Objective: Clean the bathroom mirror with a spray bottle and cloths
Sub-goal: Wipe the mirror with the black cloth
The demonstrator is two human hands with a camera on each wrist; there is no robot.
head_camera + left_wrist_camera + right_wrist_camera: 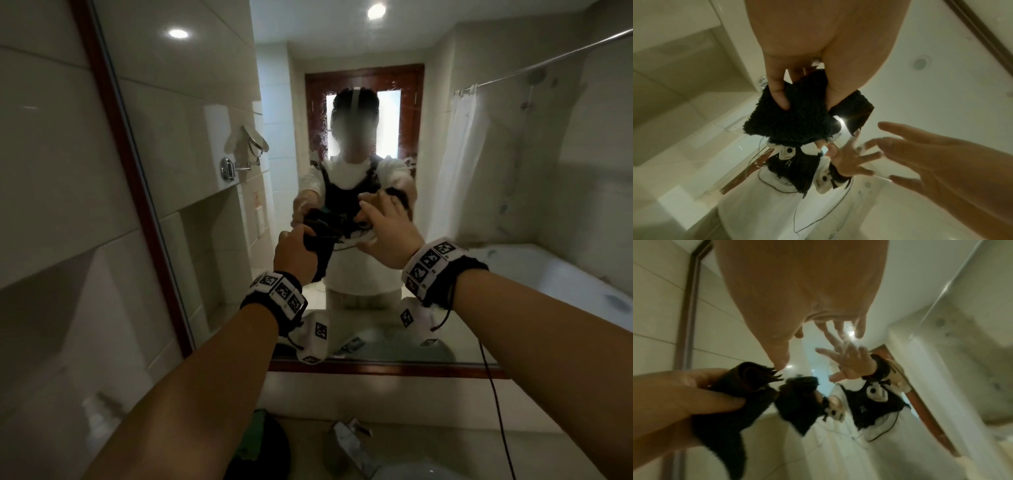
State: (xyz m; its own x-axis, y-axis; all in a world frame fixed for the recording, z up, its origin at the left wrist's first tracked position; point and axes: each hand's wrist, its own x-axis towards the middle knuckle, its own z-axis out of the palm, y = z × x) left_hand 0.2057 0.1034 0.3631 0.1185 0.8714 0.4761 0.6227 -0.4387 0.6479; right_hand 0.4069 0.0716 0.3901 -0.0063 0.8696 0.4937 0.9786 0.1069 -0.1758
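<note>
Both forearms are raised and extended forward, each wrist wrapped in a black band set with marker tiles. The left hand (295,253) is closed, its thumb and fingers curled and pinched together. The right hand (388,229) is held just beside the left fingertips, its fingers (898,129) spread and nearly straight, the palm turned forward, with nothing gripped.
</note>
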